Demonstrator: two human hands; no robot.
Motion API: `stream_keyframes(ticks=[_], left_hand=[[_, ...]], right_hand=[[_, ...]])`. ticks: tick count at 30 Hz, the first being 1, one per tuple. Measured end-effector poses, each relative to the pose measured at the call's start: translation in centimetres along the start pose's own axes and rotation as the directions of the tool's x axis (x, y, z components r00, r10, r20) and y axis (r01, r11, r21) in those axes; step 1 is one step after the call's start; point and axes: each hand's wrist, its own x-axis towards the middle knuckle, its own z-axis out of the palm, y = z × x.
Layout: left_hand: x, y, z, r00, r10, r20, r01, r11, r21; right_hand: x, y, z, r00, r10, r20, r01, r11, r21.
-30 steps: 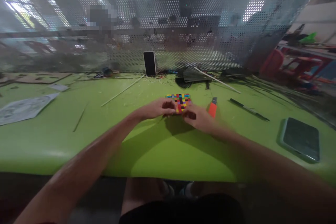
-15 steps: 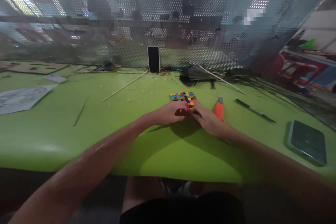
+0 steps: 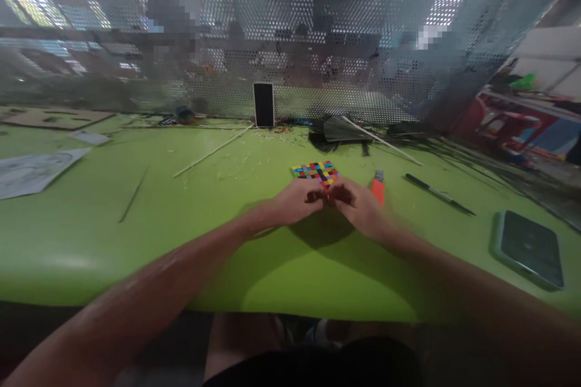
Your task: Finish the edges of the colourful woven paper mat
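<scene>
Head view of a green tabletop (image 3: 136,242). The left hand (image 3: 297,201) and right hand (image 3: 358,205) meet at centre, fingertips curled together on the near edge of a multicoloured woven mat (image 3: 316,172), which lies flat just beyond them at 12 o'clock; whether the fingers pinch a strip or merely press the edge cannot be told through the blur. Both hands work the same edge, probably to steady the weave while one strip is handled. An orange utility knife (image 3: 378,187) lies just beside the right hand at 1 o'clock, within easy reach. A black pen (image 3: 438,193) lies farther out at 2 o'clock; a phone in a green case (image 3: 529,248) lies face up at 3 o'clock. A second phone (image 3: 264,104) stands upright against the perforated screen (image 3: 340,42) at 12 o'clock, facing the person. A thin stick (image 3: 211,151) lies at 10 o'clock.
</scene>
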Motion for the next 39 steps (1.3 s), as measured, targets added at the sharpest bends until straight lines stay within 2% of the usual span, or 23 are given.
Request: stream_keyframes(ticks=[3,7,15,23,31,36,39], left_hand=[[0.0,0.3,-0.1,1.000,-0.020,-0.019,0.020,1.000,0.007],[-0.1,0.4,0.0,1.000,-0.021,0.008,0.021,0.998,-0.057],[-0.2,0.2,0.3,0.997,-0.059,-0.053,0.057,0.997,-0.048],[-0.3,0.8,0.2,0.992,-0.018,-0.127,0.017,1.000,-0.006],[-0.3,1.2,0.3,0.983,0.016,-0.182,-0.025,0.999,-0.045],[-0.3,1.5,0.2,0.984,-0.079,-0.162,0.053,0.986,-0.159],[-0.3,1.4,0.2,0.977,-0.184,-0.104,0.147,0.945,-0.291]], right_hand=[[-0.2,-0.1,0.2,1.000,-0.003,-0.001,0.003,0.997,0.081],[-0.4,-0.2,0.3,1.000,-0.017,-0.024,0.018,0.998,0.057],[-0.6,-1.4,0.2,0.999,-0.012,-0.034,0.013,0.999,0.042],[-0.8,-1.7,0.3,0.999,-0.010,-0.050,0.013,0.998,0.061],[-0.7,-0.8,0.3,0.996,0.062,-0.068,-0.052,0.989,0.141],[-0.5,-0.7,0.2,0.993,0.092,-0.068,-0.080,0.983,0.163],[-0.5,-1.0,0.1,0.993,0.088,-0.081,-0.077,0.988,0.138]])
